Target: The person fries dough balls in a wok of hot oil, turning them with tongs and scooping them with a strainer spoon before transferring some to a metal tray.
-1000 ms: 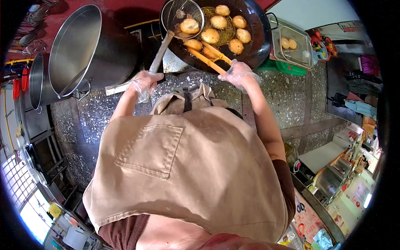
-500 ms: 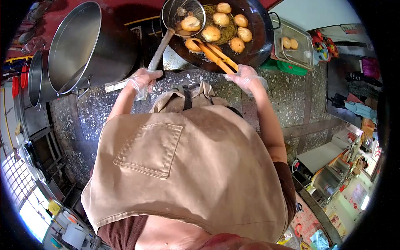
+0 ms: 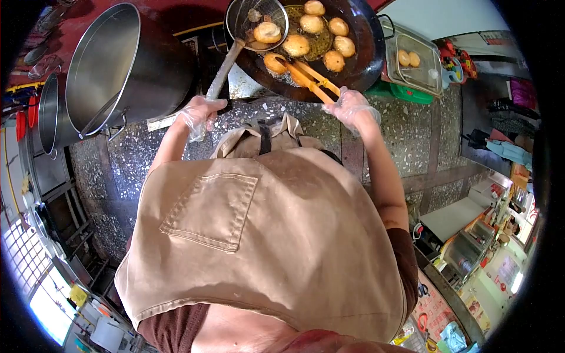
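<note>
In a clear plastic glove, my left hand (image 3: 200,113) is closed round the handle of a mesh skimmer (image 3: 239,17). The skimmer's basket is over the left side of a dark wok (image 3: 372,59) and holds a golden fried ball (image 3: 267,33). My gloved right hand (image 3: 350,107) grips wooden tongs (image 3: 315,82), their tips down in the wok at a browned ball (image 3: 275,63) near its front edge. Several more golden balls (image 3: 311,24) sit in the bubbling oil. Whether the tongs pinch the ball is hard to tell.
A big steel pot (image 3: 138,53) stands left of the wok, with a smaller pot (image 3: 48,115) beyond it. To the right, a glass tray (image 3: 412,73) holds two balls, above a green container (image 3: 411,94). Speckled floor (image 3: 388,153) lies between me and the stove.
The tong tips have spread apart slightly around the front balls, and my right hand has shifted a little right. The skimmer stays nearly where it was, still holding its ball.
</note>
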Action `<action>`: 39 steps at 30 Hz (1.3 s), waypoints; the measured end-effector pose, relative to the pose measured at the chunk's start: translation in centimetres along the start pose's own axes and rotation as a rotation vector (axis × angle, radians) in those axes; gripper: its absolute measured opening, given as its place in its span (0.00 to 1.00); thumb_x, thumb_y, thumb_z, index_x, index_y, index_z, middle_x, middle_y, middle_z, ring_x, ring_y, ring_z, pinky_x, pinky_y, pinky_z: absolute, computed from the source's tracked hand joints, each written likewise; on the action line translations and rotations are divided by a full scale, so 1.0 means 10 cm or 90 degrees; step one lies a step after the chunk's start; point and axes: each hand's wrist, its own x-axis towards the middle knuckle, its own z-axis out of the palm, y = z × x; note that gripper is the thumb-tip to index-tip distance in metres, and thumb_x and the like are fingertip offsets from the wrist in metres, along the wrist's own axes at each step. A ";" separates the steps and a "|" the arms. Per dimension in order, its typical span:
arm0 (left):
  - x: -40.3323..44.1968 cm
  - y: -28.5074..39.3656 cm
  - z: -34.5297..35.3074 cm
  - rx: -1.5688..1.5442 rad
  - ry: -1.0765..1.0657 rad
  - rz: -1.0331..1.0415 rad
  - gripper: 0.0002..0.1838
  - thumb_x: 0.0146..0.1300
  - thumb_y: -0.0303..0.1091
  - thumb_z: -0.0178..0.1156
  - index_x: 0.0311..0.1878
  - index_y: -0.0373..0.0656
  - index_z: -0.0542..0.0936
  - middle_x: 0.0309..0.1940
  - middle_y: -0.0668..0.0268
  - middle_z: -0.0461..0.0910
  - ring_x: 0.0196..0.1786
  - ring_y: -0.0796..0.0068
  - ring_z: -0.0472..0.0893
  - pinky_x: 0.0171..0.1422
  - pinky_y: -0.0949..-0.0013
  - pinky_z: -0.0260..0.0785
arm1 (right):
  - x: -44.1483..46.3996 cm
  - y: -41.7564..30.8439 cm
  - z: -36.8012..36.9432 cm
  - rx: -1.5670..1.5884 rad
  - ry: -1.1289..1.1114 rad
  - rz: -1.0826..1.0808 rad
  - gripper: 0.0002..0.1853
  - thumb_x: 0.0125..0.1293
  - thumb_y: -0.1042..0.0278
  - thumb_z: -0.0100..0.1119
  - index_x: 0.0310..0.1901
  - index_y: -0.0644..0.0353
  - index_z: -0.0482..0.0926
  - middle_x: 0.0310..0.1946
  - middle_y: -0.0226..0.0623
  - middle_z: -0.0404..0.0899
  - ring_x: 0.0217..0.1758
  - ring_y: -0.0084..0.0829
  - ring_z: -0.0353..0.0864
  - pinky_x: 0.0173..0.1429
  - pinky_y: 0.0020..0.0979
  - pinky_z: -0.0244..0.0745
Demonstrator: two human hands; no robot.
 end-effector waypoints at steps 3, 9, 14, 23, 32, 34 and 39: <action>0.02 -0.02 -0.01 -0.002 0.008 0.007 0.24 0.55 0.49 0.65 0.14 0.42 0.70 0.10 0.67 0.67 0.13 0.74 0.68 0.19 0.68 0.62 | -0.01 0.01 -0.02 -0.020 0.014 -0.009 0.31 0.55 0.46 0.63 0.49 0.66 0.74 0.48 0.52 0.77 0.55 0.47 0.76 0.58 0.39 0.70; -0.03 0.03 0.02 -0.015 0.018 -0.008 0.27 0.54 0.52 0.64 0.12 0.41 0.70 0.09 0.67 0.67 0.12 0.73 0.68 0.21 0.68 0.61 | -0.04 -0.02 -0.12 -0.046 0.019 -0.032 0.30 0.55 0.47 0.64 0.49 0.66 0.74 0.47 0.52 0.78 0.54 0.46 0.76 0.58 0.39 0.70; -0.03 0.02 0.03 -0.010 0.016 -0.006 0.27 0.54 0.52 0.64 0.12 0.41 0.70 0.09 0.67 0.68 0.12 0.74 0.68 0.21 0.68 0.60 | -0.04 -0.03 -0.15 -0.050 0.012 -0.009 0.31 0.54 0.46 0.64 0.49 0.66 0.74 0.49 0.52 0.77 0.55 0.44 0.76 0.58 0.38 0.70; 0.02 -0.03 0.03 -0.007 0.014 0.002 0.27 0.55 0.52 0.63 0.12 0.41 0.70 0.08 0.66 0.68 0.12 0.73 0.68 0.20 0.68 0.60 | -0.12 0.29 -0.09 0.080 0.044 0.029 0.33 0.53 0.44 0.64 0.51 0.66 0.71 0.47 0.51 0.78 0.53 0.44 0.77 0.55 0.38 0.71; 0.01 0.00 0.03 -0.017 0.011 0.004 0.26 0.55 0.51 0.64 0.12 0.42 0.70 0.09 0.66 0.67 0.12 0.74 0.68 0.19 0.68 0.60 | -0.15 0.44 0.06 0.136 0.054 0.058 0.36 0.52 0.45 0.67 0.52 0.68 0.71 0.41 0.53 0.79 0.46 0.43 0.79 0.50 0.35 0.70; -0.02 0.03 0.04 -0.019 0.010 0.001 0.26 0.55 0.51 0.64 0.12 0.42 0.69 0.09 0.67 0.67 0.12 0.74 0.68 0.19 0.68 0.60 | -0.13 0.47 0.13 0.181 0.097 0.072 0.35 0.51 0.47 0.68 0.52 0.69 0.71 0.40 0.51 0.80 0.45 0.41 0.79 0.50 0.33 0.70; -0.06 0.06 0.05 -0.005 0.016 -0.001 0.26 0.55 0.51 0.64 0.13 0.42 0.70 0.09 0.67 0.67 0.12 0.74 0.68 0.20 0.69 0.60 | -0.03 0.63 0.41 0.355 0.149 0.044 0.35 0.49 0.44 0.69 0.49 0.67 0.74 0.40 0.46 0.80 0.42 0.36 0.79 0.48 0.34 0.72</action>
